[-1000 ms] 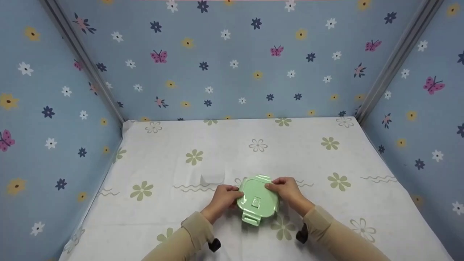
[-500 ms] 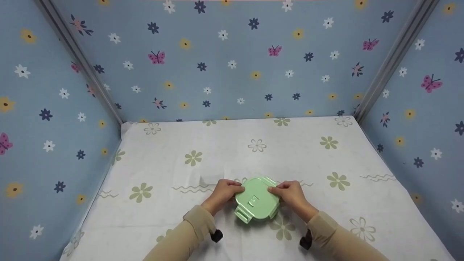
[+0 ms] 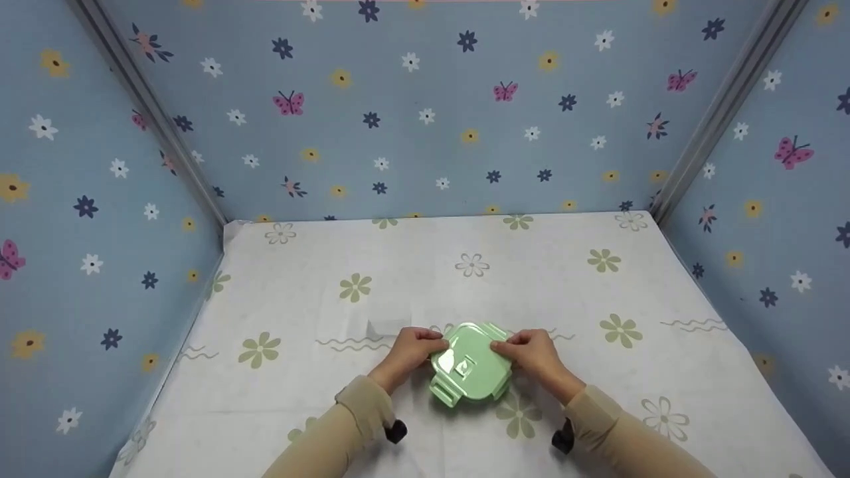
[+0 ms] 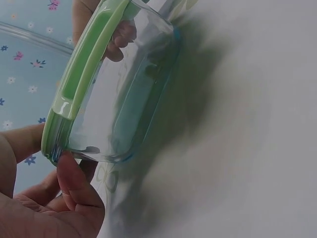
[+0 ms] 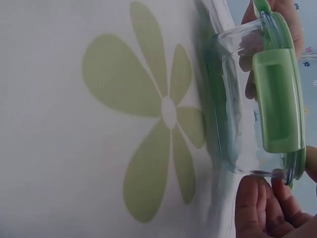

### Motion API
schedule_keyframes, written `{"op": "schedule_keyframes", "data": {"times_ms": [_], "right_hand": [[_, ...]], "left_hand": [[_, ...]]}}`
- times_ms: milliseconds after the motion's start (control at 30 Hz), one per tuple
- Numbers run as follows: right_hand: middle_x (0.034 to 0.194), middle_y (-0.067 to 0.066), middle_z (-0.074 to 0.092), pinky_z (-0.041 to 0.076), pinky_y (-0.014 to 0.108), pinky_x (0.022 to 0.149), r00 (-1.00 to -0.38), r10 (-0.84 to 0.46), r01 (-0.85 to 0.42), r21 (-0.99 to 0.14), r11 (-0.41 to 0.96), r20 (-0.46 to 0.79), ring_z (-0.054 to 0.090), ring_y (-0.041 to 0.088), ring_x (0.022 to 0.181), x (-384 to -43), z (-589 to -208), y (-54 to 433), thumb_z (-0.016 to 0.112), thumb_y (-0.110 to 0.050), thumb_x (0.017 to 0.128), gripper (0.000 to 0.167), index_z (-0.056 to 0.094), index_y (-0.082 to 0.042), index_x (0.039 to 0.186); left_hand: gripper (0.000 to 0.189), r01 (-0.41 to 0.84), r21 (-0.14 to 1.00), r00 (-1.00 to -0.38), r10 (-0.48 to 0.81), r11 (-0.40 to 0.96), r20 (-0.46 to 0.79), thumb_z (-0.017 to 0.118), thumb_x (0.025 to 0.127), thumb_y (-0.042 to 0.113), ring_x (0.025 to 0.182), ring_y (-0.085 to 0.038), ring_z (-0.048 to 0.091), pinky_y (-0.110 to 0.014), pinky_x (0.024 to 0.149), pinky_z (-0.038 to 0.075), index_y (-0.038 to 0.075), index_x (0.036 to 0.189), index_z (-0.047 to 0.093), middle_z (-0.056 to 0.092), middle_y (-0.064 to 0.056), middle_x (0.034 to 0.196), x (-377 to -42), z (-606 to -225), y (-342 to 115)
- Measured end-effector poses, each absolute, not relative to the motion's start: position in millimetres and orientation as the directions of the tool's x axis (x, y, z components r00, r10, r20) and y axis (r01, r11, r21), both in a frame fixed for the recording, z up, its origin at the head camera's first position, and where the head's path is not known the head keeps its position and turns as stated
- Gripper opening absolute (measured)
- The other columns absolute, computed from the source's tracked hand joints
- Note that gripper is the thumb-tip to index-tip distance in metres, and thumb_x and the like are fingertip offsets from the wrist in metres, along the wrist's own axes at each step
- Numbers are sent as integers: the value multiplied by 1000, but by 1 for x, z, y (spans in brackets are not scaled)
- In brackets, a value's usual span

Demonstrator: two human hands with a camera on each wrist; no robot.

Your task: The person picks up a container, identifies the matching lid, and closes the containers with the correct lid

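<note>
A clear glass food container (image 4: 131,111) with a light green snap-on lid (image 3: 481,365) is between both hands, near the front of the table. My left hand (image 3: 406,357) pinches its left corner, thumb on the lid and fingers curled under the rim. At the opposite corner my right hand (image 3: 539,362) pinches the lid rim the same way. In the right wrist view a green side clasp (image 5: 280,101) lies folded down against the glass. Nothing shows inside the container. Whether its base touches the cloth is hard to tell.
A white tablecloth (image 3: 279,385) with green flowers covers the table. A small transparent patch (image 3: 390,320) lies on it behind the left hand. Blue floral panels (image 3: 425,93) with grey corner posts (image 3: 156,113) enclose the back and both sides.
Between one second and half a second ago the container turned clockwise and both hands shifted their hold along its rim. Since then it has barely moved, apart from a slight tilt.
</note>
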State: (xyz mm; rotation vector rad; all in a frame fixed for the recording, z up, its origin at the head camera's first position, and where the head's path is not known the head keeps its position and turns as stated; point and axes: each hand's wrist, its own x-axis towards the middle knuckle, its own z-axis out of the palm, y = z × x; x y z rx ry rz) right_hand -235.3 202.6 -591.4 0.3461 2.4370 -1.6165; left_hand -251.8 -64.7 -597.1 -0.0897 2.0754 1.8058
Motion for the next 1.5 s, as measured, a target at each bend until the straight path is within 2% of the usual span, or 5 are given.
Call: {"op": "schedule_keyframes", "data": {"times_ms": [333,533,867,1200,1500], "right_hand": [[120,22,69,66,34,76,-948,41,308,-883,354,-314,72,21,86,-250,-587,211,87,-30,93,65,59,9,137],[136,30,66,66,36,86,-947,-19,296,-896,330,-320,74,26,103,-262,-590,213,87,-24,93,74,51,9,149],[140,29,66,64,34,88,-925,-104,319,-895,311,-366,75,26,106,-274,-589,210,86,-25,94,78,47,6,154],[133,20,67,56,30,86,-919,-156,274,-872,406,-361,66,22,106,-281,-589,196,87,-31,90,70,60,0,147],[131,19,72,54,30,97,-940,-167,203,-881,428,-298,66,28,120,-283,-592,189,84,-23,93,45,72,0,129]], "left_hand": [[63,-275,940,-934,176,203,-312,82,95,26,90,-16,69,-35,75,64,-11,141,58,72,-16,117,-238,-592,-73],[68,-299,935,-925,182,193,-333,81,96,27,93,-21,72,-38,78,67,-11,145,53,70,-19,120,-227,-589,-77],[64,-303,930,-919,193,206,-342,80,96,26,86,-19,76,-39,74,67,-10,143,55,72,-19,120,-211,-591,-80],[58,-299,939,-916,224,171,-333,80,96,24,83,-19,75,-43,75,68,-9,139,59,73,-18,116,-199,-594,-79],[50,-290,943,-922,218,161,-320,81,94,17,87,-17,71,-39,78,68,-6,134,64,72,-14,114,-198,-595,-75]]}}
